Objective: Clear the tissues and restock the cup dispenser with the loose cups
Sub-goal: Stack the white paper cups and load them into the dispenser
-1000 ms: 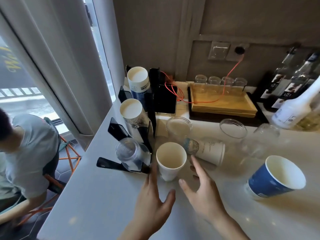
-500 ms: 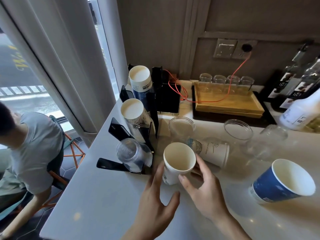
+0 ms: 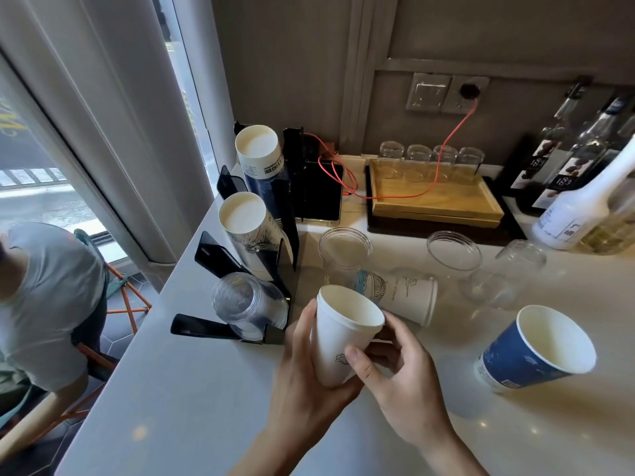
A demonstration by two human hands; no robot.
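We find the restocking step in hand: left hand [image 3: 305,383] and right hand [image 3: 402,379] both grip a white paper cup [image 3: 340,334], lifted just right of the cup dispenser [image 3: 261,242]. Next, we judge, it nests into the middle white stack [image 3: 245,218].

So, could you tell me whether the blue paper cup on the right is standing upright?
No, the blue paper cup lies tipped on its side on the white counter, its open mouth facing up and toward the camera.

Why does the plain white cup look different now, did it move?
Yes. The white cup was standing on the counter beside the black dispenser. Now both hands, left and right, hold it lifted and tilted, nearer the camera.
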